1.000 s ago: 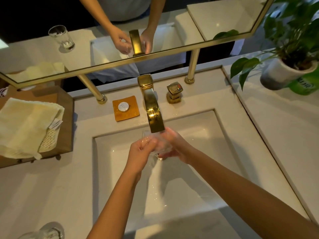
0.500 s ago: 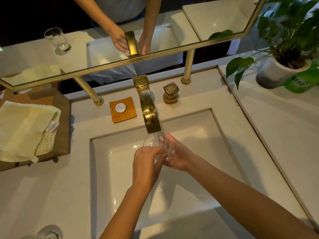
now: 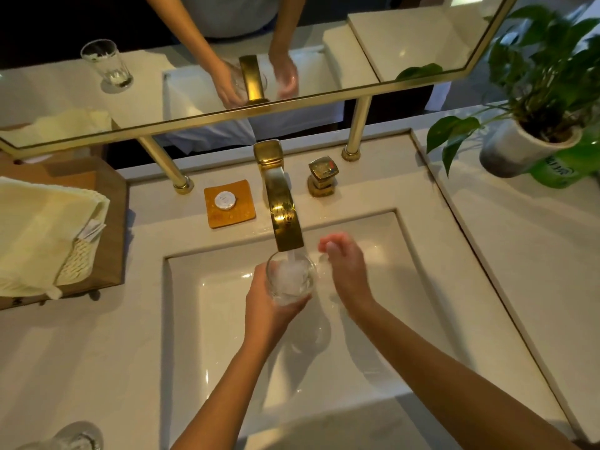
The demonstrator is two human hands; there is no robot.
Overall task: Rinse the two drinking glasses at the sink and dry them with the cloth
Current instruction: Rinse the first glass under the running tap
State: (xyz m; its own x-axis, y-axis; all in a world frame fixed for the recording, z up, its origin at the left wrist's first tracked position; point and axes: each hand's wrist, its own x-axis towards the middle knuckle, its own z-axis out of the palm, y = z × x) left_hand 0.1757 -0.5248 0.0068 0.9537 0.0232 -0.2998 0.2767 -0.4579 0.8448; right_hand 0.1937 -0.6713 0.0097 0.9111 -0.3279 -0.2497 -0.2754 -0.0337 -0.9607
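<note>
Left hand (image 3: 267, 311) fingers wrap the glass (image 3: 290, 280); right hand (image 3: 349, 271) fingers lie loose beside it. Better to hold the rim level under the tap (image 3: 284, 219).

I see the left hand (image 3: 269, 308) gripping a drinking glass (image 3: 290, 282) upright directly under the spout of the gold faucet (image 3: 281, 206), with water running into it above the sink (image 3: 399, 336). The right hand (image 3: 345, 271) hangs just right of the spout with loose fingers; blur hides whether it touches the glass. A second glass (image 3: 74, 440) stands on the worktop (image 3: 81, 352), far left of the faucet and nearer me. The cream cloth (image 3: 42, 235) lies on a wooden tray (image 3: 113, 251) left of the faucet.
</note>
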